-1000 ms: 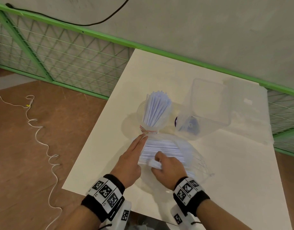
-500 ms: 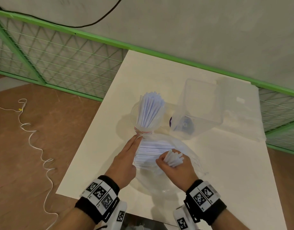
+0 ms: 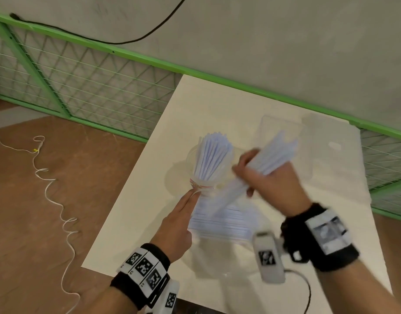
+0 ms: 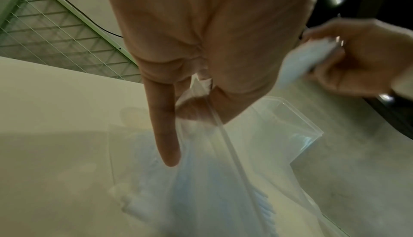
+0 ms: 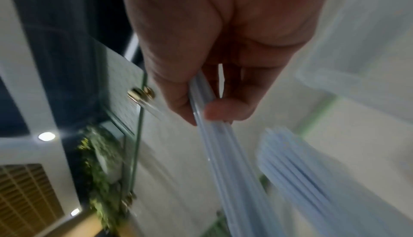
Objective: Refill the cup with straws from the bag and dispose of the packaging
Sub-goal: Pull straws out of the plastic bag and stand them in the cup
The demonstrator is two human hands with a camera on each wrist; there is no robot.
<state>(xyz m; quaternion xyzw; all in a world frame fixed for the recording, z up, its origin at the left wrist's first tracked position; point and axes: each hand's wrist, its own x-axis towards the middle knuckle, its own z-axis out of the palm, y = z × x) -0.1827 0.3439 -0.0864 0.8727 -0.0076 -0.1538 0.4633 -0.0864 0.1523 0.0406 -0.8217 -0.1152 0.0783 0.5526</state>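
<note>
A clear cup with a red band stands on the white table, packed with white straws. In front of it lies the clear plastic bag with more straws inside. My left hand reaches to the bag's mouth beside the cup; in the left wrist view my left hand pinches the bag's edge while the index finger lies straight. My right hand is raised to the right of the cup and grips a bundle of straws. The right wrist view shows that bundle blurred by motion.
A clear square container lies tipped behind the cup, towards the back right. The table's left edge drops to a brown floor with a white cord. A green mesh fence and a wall close the far side.
My right hand has pulled a bundle of straws out of the bag and lifted it up and right, beside the cup. The left hand stays at the bag's mouth.
</note>
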